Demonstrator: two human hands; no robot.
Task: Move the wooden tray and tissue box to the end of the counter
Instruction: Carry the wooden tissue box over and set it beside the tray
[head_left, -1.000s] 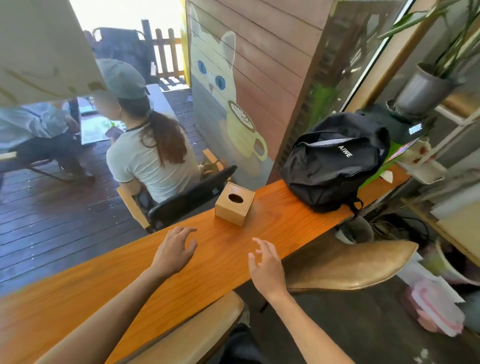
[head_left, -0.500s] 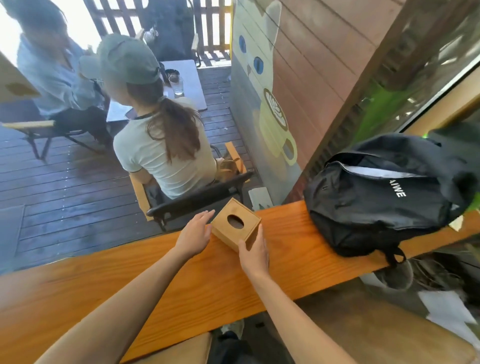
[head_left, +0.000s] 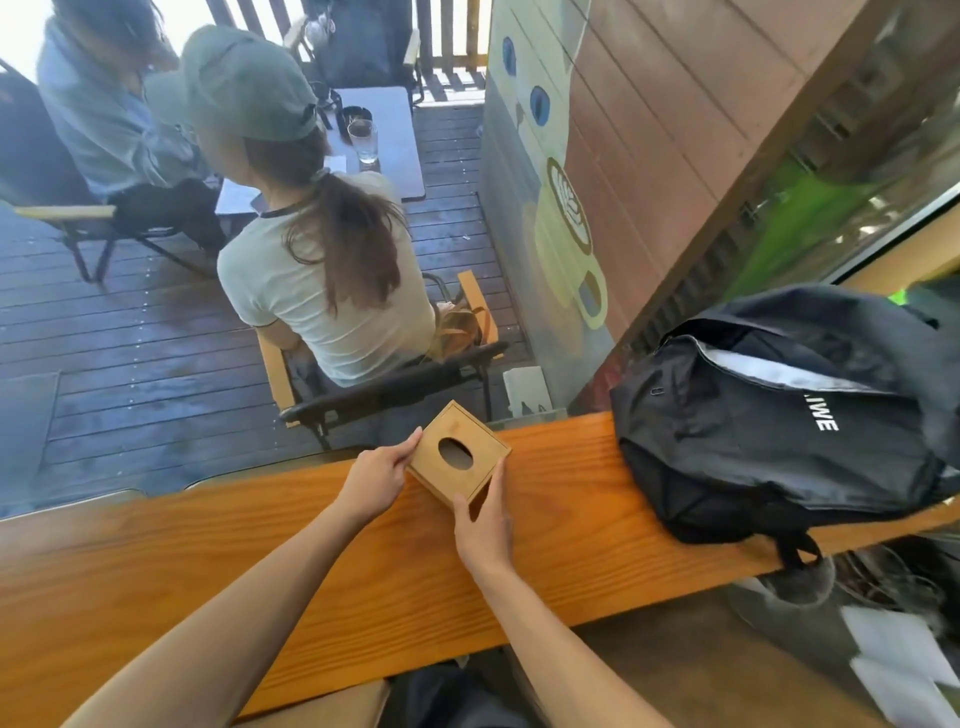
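Wooden tissue box (head_left: 457, 453) sits on the orange counter (head_left: 561, 525), gripped from both sides. Left hand (head_left: 375, 479) pinches its left edge, right hand (head_left: 483, 525) clamps the near corner.

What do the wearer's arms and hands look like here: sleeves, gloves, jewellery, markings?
Both forearms are bare up to the frame edge, with no sleeve showing. The left hand and right hand wear no gloves. No watch, ring, bracelet or marking shows on either. No cables or straps.
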